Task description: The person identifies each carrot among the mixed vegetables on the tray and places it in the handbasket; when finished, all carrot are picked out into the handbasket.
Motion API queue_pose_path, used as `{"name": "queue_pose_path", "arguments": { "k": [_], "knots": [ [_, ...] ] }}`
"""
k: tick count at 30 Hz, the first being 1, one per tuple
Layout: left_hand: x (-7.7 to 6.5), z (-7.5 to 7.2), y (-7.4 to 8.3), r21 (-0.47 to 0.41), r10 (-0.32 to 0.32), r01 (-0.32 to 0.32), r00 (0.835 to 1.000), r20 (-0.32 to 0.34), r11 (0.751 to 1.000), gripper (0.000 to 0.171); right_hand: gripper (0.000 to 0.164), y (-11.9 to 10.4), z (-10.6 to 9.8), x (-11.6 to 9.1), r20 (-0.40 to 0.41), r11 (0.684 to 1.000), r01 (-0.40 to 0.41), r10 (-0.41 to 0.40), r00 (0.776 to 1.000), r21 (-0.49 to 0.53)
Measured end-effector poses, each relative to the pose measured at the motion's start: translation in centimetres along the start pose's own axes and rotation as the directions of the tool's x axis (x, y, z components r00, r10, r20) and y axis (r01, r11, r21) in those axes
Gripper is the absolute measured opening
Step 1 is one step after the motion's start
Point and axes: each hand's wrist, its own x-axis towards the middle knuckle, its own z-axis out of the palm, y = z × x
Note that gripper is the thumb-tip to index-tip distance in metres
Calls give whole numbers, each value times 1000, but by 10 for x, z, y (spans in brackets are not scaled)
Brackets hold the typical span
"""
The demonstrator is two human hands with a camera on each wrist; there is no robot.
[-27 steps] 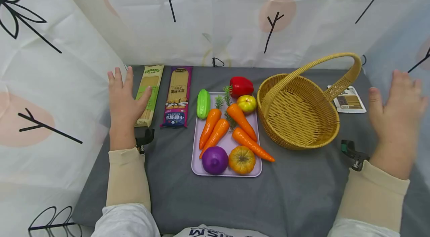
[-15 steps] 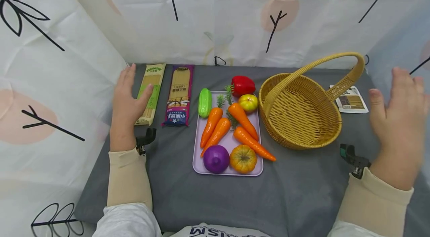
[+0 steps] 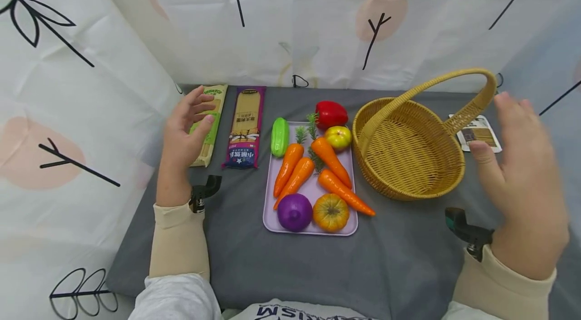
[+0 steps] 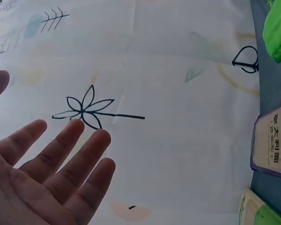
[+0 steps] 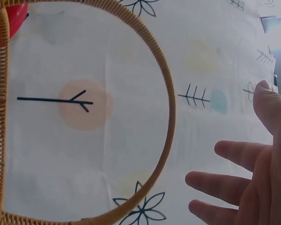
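My left hand [image 3: 183, 131] is raised near the green noodle packet [image 3: 213, 123], covering part of it; its fingers are spread and loosely bent in the left wrist view, with nothing in them. Beside that packet lies a purple noodle packet [image 3: 245, 128]. On the right, my right hand [image 3: 526, 174] hovers to the right of a yellow wicker basket [image 3: 408, 148], apart from it and holding nothing. The basket stands with its handle [image 5: 171, 108] up. A lilac tray [image 3: 272, 224] in the middle bears several carrots [image 3: 336, 191], a purple onion [image 3: 295, 212] and a small pumpkin [image 3: 331, 213].
At the tray's back edge are a green cucumber-like vegetable [image 3: 280, 137], a red pepper [image 3: 331, 114] and a yellow-green tomato-like fruit [image 3: 338, 137]. A flat white package [image 3: 481, 133] lies behind the basket's right side. Patterned white cloth [image 3: 317, 22] walls the grey table [image 3: 317, 269].
Both hands have moved inward, the left toward the right and the right toward the left. The left fingers have bent more. The things on the table have stayed in place.
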Motion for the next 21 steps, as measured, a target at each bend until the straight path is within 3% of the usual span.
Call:
{"name": "queue_pose_path", "arguments": {
  "k": [4,8,15,21],
  "knots": [
    [-1,9,0,-99,39,-35,999,36,994,52,96,-11,-2,-2,44,998,46,-48,998,41],
    [-10,16,-5,-134,13,-3,997,73,991,51,96,-21,-3,-2,82,992,84,-91,992,90],
    [-26,25,-7,-122,-36,53,989,140,991,54,88,-41,0,1,83,970,157,-175,981,186],
    [-40,28,-8,-78,-40,55,983,178,995,55,83,-52,-2,-6,120,970,121,-149,982,209]
  ]
}}
